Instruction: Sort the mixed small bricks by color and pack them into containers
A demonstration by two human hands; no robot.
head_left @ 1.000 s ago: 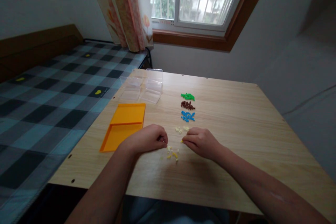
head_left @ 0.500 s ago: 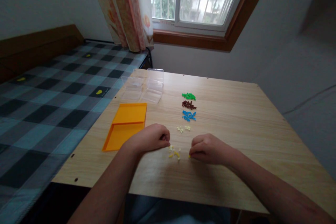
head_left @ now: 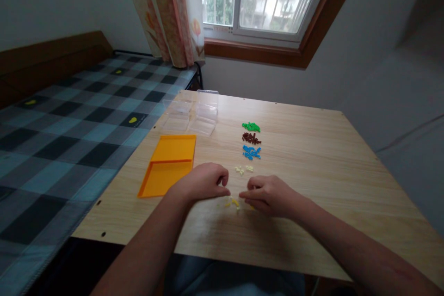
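My left hand (head_left: pixel 210 181) rests low over the table, fingers curled, with its thumb stretched out apart from them; nothing shows between them. Facing it, my right hand (head_left: pixel 272 195) has its index finger extended toward the left thumb, and I see nothing held. Between and just below the hands lie a few small yellow pieces (head_left: pixel 235 202) mixed with cream ones. Another small yellow piece (head_left: pixel 252 207) is under the right fingers, partly hidden. Just beyond the hands sit small cream pieces (head_left: pixel 239 170) in a loose group.
Farther back in a row are piles of small blue pieces (head_left: pixel 251 152), dark brown pieces (head_left: pixel 251 138) and green pieces (head_left: pixel 251 126). An orange two-part tray (head_left: pixel 171 161) lies left, with clear plastic boxes (head_left: pixel 204 122) behind it. A checkered bed (head_left: pixel 93 106) adjoins the table's left.
My right hand has moved left, its index finger now extended close to the left thumb. My left hand's thumb and fingers have parted. Several cream pieces near the left thumb no longer show.
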